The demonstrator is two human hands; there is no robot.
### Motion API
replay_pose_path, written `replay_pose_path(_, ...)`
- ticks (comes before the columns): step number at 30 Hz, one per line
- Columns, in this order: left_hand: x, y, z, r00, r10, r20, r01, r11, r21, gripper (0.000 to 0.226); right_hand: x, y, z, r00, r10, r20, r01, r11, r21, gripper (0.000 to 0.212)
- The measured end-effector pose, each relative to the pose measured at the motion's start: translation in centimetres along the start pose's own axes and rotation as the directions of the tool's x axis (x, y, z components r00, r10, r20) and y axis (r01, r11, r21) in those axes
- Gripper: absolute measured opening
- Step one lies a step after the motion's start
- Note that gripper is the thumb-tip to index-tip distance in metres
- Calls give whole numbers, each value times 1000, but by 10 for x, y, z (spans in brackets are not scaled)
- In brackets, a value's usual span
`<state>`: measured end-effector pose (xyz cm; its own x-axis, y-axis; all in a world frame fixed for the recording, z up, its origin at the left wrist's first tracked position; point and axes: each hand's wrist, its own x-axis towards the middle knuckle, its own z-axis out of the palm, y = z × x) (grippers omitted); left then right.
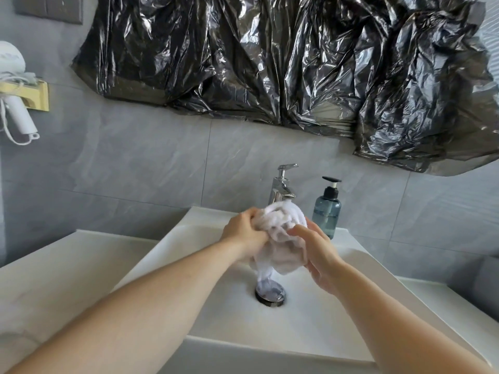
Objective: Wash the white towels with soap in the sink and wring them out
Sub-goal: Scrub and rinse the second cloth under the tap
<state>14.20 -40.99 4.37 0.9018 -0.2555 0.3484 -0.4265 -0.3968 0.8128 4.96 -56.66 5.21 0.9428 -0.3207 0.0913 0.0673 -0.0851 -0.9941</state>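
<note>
Grey tiled wall with black plastic (283,63) above white sink (310,319) | left hand (244,232) grips bunched towel (280,238) | towel held over drain (270,294), its lower end hanging to it | right hand (318,255) clasps towel | soap bottle (326,209) right of tap (282,184)

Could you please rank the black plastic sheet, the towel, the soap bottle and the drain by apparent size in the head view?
1. black plastic sheet
2. towel
3. soap bottle
4. drain

The last two are fairly close.
</note>
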Motion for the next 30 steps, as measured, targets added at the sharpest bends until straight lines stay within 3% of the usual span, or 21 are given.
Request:
replay_pose_path(2, 0, 1, -2, 999, -32, -21, 28, 988, -149, 28, -7, 5, 0, 997, 50, 62, -42, 991, -124, 71)
replay_pose_path(4, -5, 7, -2, 998, -55, -21, 47, 956, -289, 33, -15, 7, 4, 990, 81, 114, -53, 972, -228, 53)
replay_pose_path(6, -8, 10, -2, 993, -114, 7, 105, 888, -447, 33, -19, 7, 9, 993, 29, 115, -3, 974, -226, 45)
replay_pose_path(8, -10, 11, -4, 981, -169, 93, 192, 827, -528, 35, -18, 6, 11, 994, -16, 105, 36, 982, -187, 50)
replay_pose_path(11, -14, 11, -8, 977, -100, 187, 169, 900, -402, 30, -20, 8, 14, 992, -21, 126, 48, 976, -215, 52)
replay_pose_path(15, -20, 7, 1, 945, -5, 328, 60, 986, -155, 36, -15, 15, 8, 997, -71, -14, 60, 922, -383, 42)
replay_pose_path(19, -17, 5, 13, 952, 89, 292, -131, 984, 124, 70, -8, 18, -1, 986, -115, -118, 56, 907, -417, 40)
replay_pose_path(24, -14, -1, 9, 967, 93, 239, -130, 981, 141, 119, -3, 21, -1, 960, -210, -184, 101, 876, -471, 45)
replay_pose_path(30, -18, 2, 5, 972, 148, 183, -183, 964, 193, 133, -8, 16, 7, 942, -318, -108, 201, 791, -578, 69)
